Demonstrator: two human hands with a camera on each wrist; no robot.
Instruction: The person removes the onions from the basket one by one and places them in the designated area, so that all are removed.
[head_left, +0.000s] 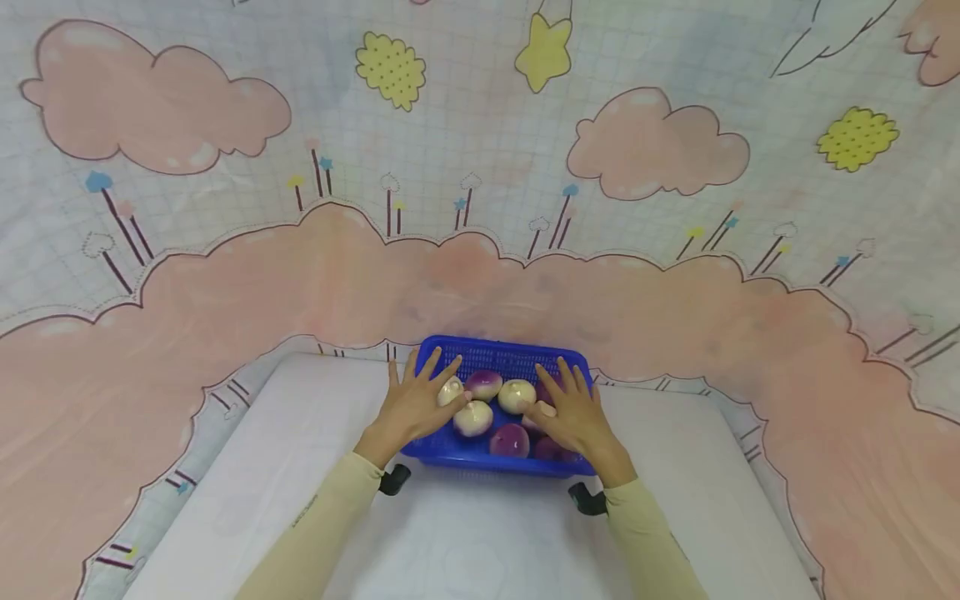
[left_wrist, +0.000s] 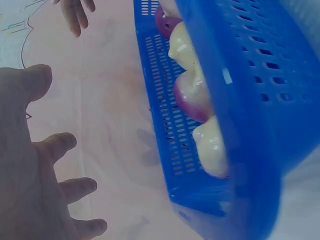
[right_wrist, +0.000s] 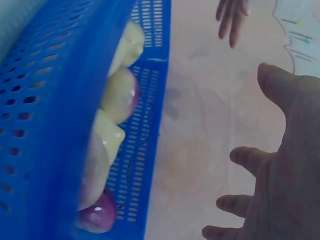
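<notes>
A blue perforated plastic basket [head_left: 495, 344] stands on a white table and holds several white-and-purple turnips [head_left: 485, 384]. My left hand [head_left: 415, 402] hovers over the basket's left side with its fingers spread and straight, holding nothing. My right hand [head_left: 574, 413] does the same over the right side. The left wrist view shows the left hand [left_wrist: 35, 190] spread beside the basket wall [left_wrist: 260, 100], with turnips [left_wrist: 192, 95] inside. The right wrist view shows the right hand [right_wrist: 282, 175] spread next to the basket [right_wrist: 45, 100] and its turnips [right_wrist: 120, 95]. Whether any finger touches a turnip is unclear.
The white table [head_left: 480, 533] runs left, right and toward me from the basket. A pink, cloud-patterned cloth backdrop [head_left: 480, 275] rises right behind the basket. Black wrist camera mounts [head_left: 394, 479] sit near the basket's front edge.
</notes>
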